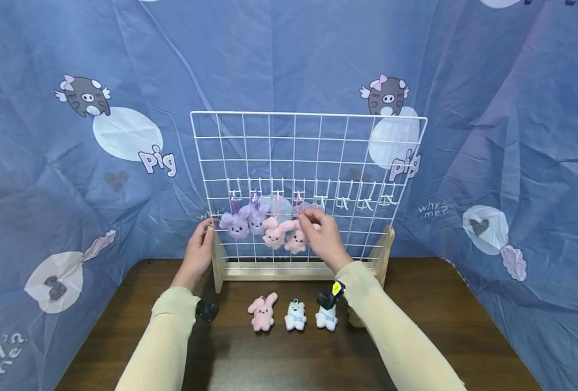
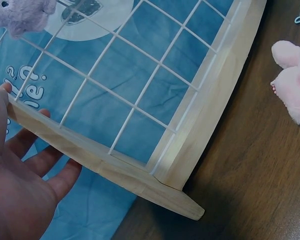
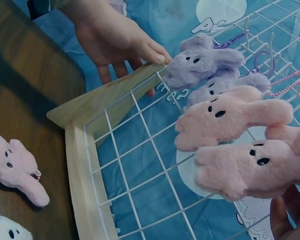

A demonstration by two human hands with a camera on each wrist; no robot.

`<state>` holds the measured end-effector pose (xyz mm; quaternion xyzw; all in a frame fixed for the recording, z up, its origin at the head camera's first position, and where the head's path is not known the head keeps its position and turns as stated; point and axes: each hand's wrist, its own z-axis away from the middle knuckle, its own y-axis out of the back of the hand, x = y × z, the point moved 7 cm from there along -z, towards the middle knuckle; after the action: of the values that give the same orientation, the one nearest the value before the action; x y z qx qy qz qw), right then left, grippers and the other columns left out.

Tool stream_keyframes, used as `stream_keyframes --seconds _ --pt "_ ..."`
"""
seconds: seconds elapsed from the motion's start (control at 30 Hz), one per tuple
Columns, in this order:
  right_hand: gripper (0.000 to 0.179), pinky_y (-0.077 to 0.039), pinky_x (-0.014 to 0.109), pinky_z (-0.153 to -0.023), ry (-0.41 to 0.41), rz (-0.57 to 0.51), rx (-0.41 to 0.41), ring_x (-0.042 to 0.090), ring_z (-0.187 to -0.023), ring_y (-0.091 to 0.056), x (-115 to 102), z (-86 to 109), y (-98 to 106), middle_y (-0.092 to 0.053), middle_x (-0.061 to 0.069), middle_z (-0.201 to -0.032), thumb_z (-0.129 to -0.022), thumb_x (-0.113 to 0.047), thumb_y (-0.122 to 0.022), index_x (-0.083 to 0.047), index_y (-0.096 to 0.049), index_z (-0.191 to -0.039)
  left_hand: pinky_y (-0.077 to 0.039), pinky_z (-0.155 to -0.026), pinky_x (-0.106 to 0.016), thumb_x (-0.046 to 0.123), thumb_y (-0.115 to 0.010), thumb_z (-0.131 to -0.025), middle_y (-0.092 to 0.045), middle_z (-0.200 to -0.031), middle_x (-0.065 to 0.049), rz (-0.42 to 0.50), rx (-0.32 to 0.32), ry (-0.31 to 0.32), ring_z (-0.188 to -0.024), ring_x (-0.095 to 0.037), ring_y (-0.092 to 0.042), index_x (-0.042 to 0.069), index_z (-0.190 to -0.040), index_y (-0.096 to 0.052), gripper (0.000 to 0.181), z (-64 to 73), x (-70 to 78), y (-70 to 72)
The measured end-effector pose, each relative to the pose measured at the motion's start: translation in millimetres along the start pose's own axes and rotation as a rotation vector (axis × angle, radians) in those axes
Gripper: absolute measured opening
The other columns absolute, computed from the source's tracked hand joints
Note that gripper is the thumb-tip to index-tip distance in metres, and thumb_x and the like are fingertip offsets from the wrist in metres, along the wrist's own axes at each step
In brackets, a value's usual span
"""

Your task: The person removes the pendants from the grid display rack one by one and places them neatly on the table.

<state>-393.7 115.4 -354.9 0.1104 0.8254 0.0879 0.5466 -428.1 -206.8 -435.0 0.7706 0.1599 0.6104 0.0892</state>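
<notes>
A white wire grid [image 1: 308, 114] stands upright in a wooden base [image 1: 279, 275]. My left hand [image 1: 198, 251] holds the base's left side post [image 2: 97, 162], thumb in front and fingers behind. On the hooks hang two purple plush bunnies [image 1: 236, 226] and a pink plush bunny [image 1: 273, 237]. To their right is a second pink bunny [image 3: 240, 167], its pink strap running up to a hook. My right hand [image 1: 324, 236] pinches this bunny near its ears and strap. In the right wrist view, part of that hand is hidden behind the plush.
Several bare white hooks [image 1: 343, 202] continue along the grid to the right. On the brown table [image 1: 250, 358] in front lie another pink bunny [image 1: 262, 313] and two white plush bears [image 1: 296, 316], one partly covered by the right wrist camera. Blue printed cloth [image 1: 318, 65] hangs behind.
</notes>
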Motion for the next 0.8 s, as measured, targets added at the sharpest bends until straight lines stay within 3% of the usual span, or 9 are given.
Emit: stream_keyframes --seconds 0.37,0.6,0.8 --pt "0.021 -0.051 0.027 -0.083 0.064 0.010 0.016 0.018 -0.093 -0.064 -2 2.6 3 -0.072 0.014 -0.101 -0.104 -0.017 -0.067 0.003 -0.074 -0.105 -0.033 -0.116 -0.059 0.025 -0.035 -0.116 -0.050 -0.151 -0.027 0.012 -0.002 0.003 -0.140 -0.040 -0.044 0.012 -0.153 -0.045 0.040 0.4 -1.5 1.3" --pt "0.017 -0.049 0.028 -0.073 0.071 -0.002 -0.005 0.017 -0.080 -0.059 -6 7.1 4 -0.066 0.006 -0.084 -0.105 -0.018 -0.066 -0.005 -0.075 -0.101 -0.035 -0.114 -0.057 0.025 -0.036 -0.116 -0.052 -0.149 -0.028 0.007 0.005 -0.002 -0.136 -0.038 -0.047 0.011 -0.153 -0.045 0.040 0.3 -3.6 1.0" --pt "0.020 -0.048 0.027 -0.069 0.113 -0.010 -0.026 0.016 -0.077 -0.057 -17 10.7 9 -0.063 0.002 -0.080 -0.105 -0.021 -0.066 -0.004 -0.075 -0.101 -0.035 -0.115 -0.057 0.025 -0.036 -0.116 -0.052 -0.149 -0.028 0.008 0.005 -0.006 -0.137 -0.039 -0.047 0.012 -0.152 -0.046 0.039 -0.5 -1.5 0.4"
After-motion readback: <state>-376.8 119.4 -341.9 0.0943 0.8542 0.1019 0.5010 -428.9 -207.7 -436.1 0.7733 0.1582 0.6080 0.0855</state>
